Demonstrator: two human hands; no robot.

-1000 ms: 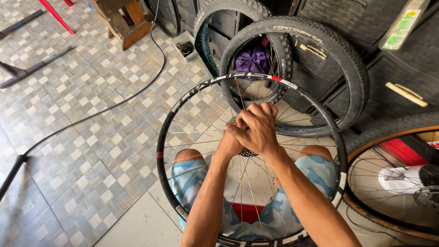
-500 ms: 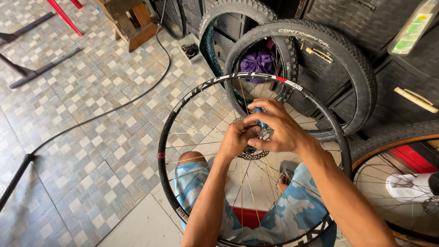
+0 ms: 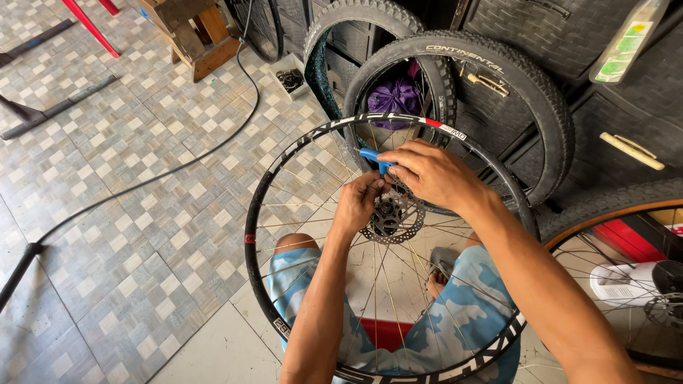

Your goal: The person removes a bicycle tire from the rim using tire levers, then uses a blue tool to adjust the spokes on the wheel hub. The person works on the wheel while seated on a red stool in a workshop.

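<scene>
My right hand has come forward onto the blue-handled tool, gripping it at the brake disc mid-wheel, just beyond my knees. My left hand now pinches close beside the hub; tool work has begun.

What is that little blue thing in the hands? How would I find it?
Find the bare black spoked wheel rim standing over the person's knees. Near its middle sits a round silver brake disc with holes; just above it the right hand pinches a small blue-handled tool. It is the only bright blue thing among black tyres.
</scene>
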